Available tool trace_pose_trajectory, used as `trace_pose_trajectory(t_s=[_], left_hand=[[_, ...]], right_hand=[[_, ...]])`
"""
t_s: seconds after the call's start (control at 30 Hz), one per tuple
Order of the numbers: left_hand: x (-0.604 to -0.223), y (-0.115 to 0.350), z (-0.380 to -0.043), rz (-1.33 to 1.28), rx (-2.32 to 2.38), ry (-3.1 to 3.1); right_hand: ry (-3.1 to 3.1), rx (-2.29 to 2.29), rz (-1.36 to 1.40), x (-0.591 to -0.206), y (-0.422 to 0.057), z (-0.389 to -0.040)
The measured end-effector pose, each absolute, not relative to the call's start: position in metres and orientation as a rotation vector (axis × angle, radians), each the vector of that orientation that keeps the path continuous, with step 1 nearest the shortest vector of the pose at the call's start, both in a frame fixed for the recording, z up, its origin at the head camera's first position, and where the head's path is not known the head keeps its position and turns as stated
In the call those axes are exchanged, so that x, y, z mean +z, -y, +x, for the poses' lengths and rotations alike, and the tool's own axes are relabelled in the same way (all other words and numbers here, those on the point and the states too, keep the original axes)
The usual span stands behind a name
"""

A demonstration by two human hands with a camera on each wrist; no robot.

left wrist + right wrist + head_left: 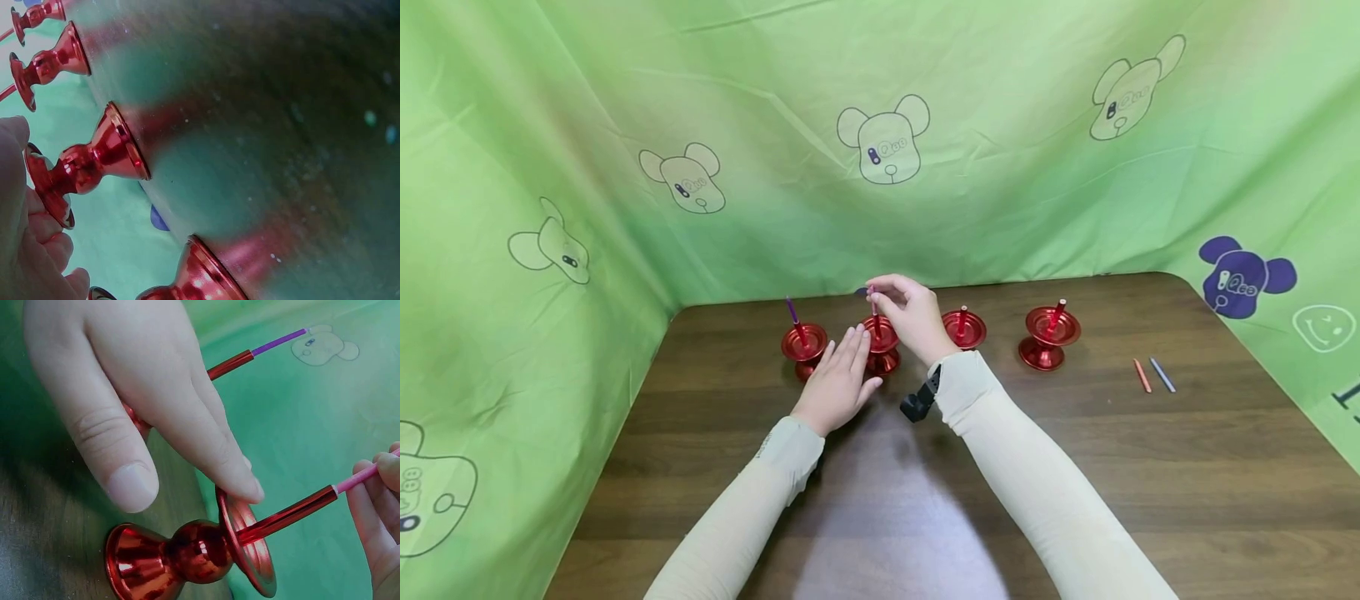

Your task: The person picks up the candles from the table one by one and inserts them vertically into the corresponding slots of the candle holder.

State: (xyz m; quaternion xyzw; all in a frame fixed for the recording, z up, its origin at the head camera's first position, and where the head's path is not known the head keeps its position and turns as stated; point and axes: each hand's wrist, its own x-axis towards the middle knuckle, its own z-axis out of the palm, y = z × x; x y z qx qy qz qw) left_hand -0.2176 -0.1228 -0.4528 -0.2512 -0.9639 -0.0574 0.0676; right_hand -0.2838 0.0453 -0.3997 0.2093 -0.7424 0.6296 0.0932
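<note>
My left hand (838, 379) reaches to the second red metal candle holder (883, 363) from the left, its fingers nearly straight and touching the dish rim in the right wrist view. With thumb and fingers my right hand (912, 315) pinches a slim pink candle (357, 479) above that holder. The candle's lower end meets the top of the holder's upright red tube (294, 514); how deep it sits is hidden. On the left, another red holder (805, 343) carries a purple candle (792, 311) in its tube.
Two more red holders stand to the right, one partly behind my right wrist (964, 327) and one farther off (1051, 327). An orange candle (1142, 376) and a blue candle (1163, 375) lie on the wooden table (1210, 475). Green printed cloth (775, 242) hangs behind.
</note>
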Motion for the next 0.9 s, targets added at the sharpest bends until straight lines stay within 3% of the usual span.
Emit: trace_pose_trajectory(t_s=[0.9], left_hand=[[-0.4542, 0.1235, -0.2183, -0.755, -0.167, 2.897]], right_hand=[[2.242, 1.770, 0.662, -0.4033, -0.0473, -0.2835]])
